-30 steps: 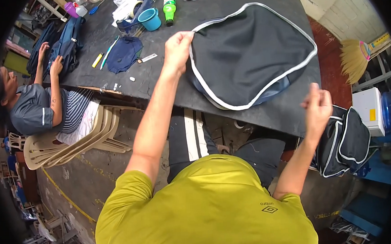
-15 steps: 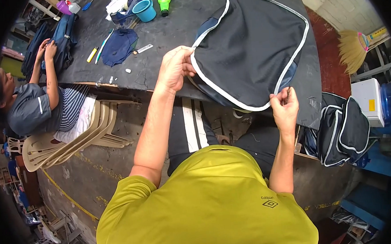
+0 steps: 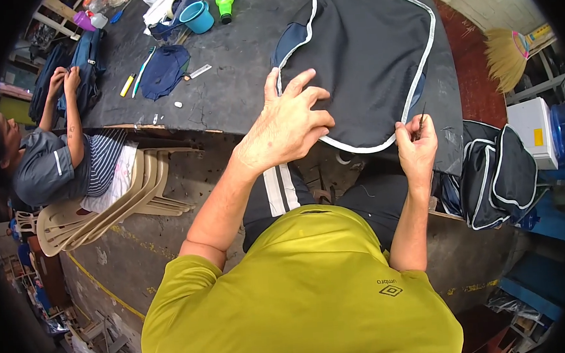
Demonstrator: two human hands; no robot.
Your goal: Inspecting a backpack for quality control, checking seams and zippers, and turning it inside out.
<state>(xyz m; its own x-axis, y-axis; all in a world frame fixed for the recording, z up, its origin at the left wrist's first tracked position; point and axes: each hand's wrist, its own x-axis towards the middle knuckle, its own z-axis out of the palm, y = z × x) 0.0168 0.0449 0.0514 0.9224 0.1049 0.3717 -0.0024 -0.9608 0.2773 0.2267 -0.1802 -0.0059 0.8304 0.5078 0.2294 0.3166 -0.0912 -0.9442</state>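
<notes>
Trimming stage, by the look. Left hand (image 3: 289, 127) spread flat, pinning dark fabric panel (image 3: 359, 55) on black table (image 3: 226, 96). Right hand (image 3: 416, 145) pinching small tool at white piping (image 3: 358, 147); steady edge needed next.

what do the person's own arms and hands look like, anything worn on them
Both arms are bare from the short sleeves of a yellow-green shirt down. The left hand and right hand wear no gloves, and no watch, ring or wristband shows on either. The shirt has a small dark diamond mark on its back. Below it, dark trousers with white side stripes show.
</notes>
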